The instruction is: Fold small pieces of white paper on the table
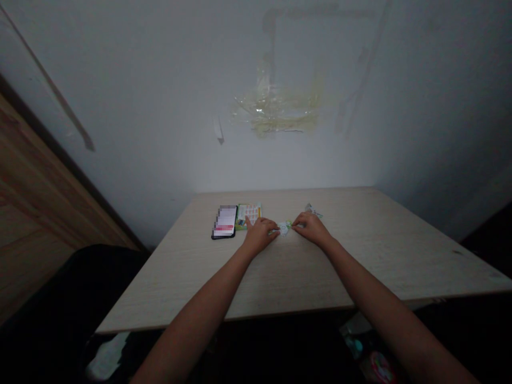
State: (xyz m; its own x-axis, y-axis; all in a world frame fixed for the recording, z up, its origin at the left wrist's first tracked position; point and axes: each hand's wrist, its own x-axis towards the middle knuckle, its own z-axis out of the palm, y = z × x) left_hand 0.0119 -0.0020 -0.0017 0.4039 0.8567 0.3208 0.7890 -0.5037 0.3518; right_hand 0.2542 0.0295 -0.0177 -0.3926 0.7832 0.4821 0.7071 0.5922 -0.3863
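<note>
A small white and green piece (284, 229), thin like paper or a wrapper, lies low over the table between my two hands. My left hand (260, 233) pinches its left edge between thumb and fingers. At its right edge, the fingertips of my right hand (311, 227) are closed on the green end. What the piece is exactly is too small to tell. Just beyond my left hand lies a flat green and white printed card or packet (251, 209), partly covered by that hand. Past my right hand sits a small scrap with white and green markings (314, 208).
A phone (225, 222) with its screen lit lies left of the printed card. The pale wooden table (192, 277) meets a wall (168, 106) bearing old tape (276, 114). Wooden boards (32, 197) stand at the left. Dim items (380, 365) show below the front edge.
</note>
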